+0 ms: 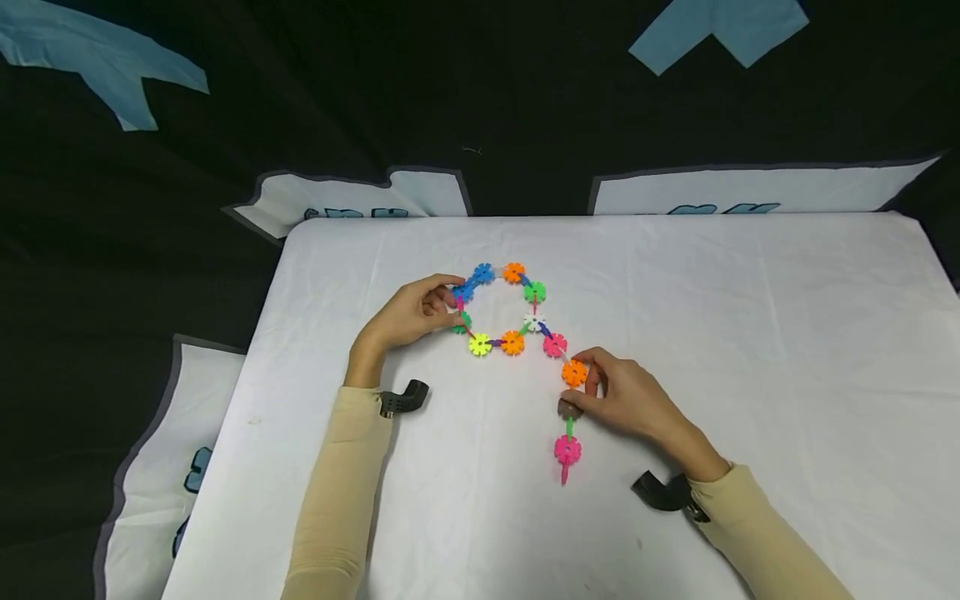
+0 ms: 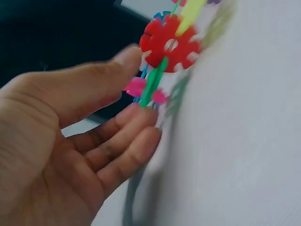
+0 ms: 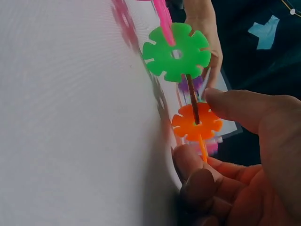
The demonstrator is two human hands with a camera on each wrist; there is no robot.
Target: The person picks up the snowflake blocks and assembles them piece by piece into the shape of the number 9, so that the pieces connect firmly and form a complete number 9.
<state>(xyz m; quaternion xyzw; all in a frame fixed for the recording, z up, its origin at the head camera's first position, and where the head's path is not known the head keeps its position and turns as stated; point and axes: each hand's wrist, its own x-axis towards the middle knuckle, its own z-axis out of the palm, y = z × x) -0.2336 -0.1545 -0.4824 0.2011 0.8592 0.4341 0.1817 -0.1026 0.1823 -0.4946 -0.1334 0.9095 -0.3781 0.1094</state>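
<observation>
Slotted plastic snowflake discs in several colours link into a chain [image 1: 512, 342], a loop with a tail running down from its lower right. My left hand [image 1: 417, 310] grips the loop's left side, thumb by a green disc [image 1: 461, 322] and fingers by a blue disc [image 1: 463, 292]. In the left wrist view, a red disc [image 2: 160, 40] shows just beyond the thumb tip. My right hand [image 1: 628, 395] pinches the tail between thumb and index finger, beside an orange disc [image 1: 573, 372] and a brown disc [image 1: 568, 409]. A pink disc [image 1: 567, 450] hangs at the tail's end.
A white cloth covers the table [image 1: 750, 375]. Black fabric [image 1: 525, 100] with pale blue shapes lies beyond its far edge. Black wrist mounts [image 1: 405, 397] jut inward from both sleeves.
</observation>
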